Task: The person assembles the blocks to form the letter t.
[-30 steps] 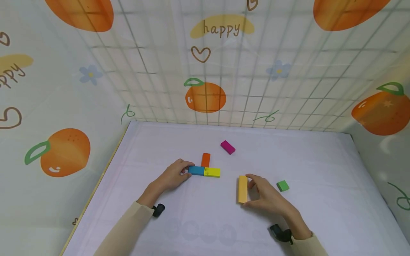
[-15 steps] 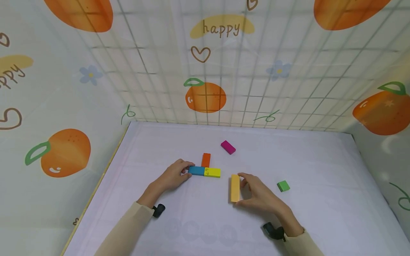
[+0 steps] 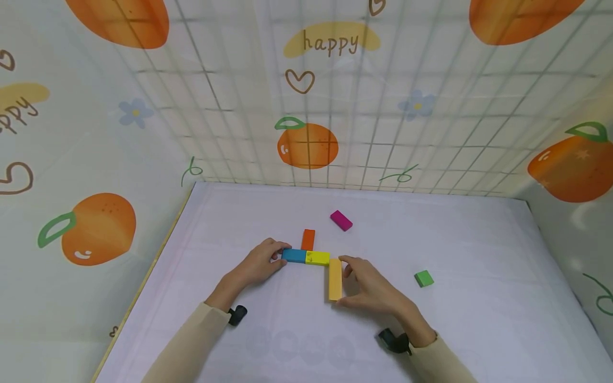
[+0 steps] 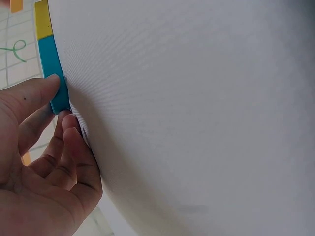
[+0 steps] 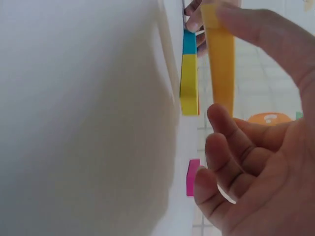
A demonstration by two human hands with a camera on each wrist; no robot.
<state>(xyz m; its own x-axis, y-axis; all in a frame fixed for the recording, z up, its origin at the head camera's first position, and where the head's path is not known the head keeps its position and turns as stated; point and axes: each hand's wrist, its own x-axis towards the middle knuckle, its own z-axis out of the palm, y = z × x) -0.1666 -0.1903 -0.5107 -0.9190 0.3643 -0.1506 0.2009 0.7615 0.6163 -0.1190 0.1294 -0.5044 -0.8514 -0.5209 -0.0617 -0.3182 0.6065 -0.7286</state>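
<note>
My left hand (image 3: pixel 261 260) pinches the left end of a blue block (image 3: pixel 294 256) lying on the white table, its thumb on the near side in the left wrist view. A yellow block (image 3: pixel 318 258) lies end to end with the blue one. Behind their joint stands a red-orange block (image 3: pixel 308 240), pointing away. My right hand (image 3: pixel 371 284) grips a longer light-orange block (image 3: pixel 335 280) by its two ends, between thumb and fingers. This block is raised off the table in the right wrist view (image 5: pixel 221 64) and overlaps the yellow block's right end in the head view.
A magenta block (image 3: pixel 341 220) lies behind the row, turned at a slant. To the right of my right hand is a small green block (image 3: pixel 423 278). A patterned cloth wall (image 3: pixel 306 106) rises behind the white table (image 3: pixel 479 319).
My right hand has carried the light-orange block leftward, up to the yellow block's right end. The left hand and the other blocks have stayed in place.
</note>
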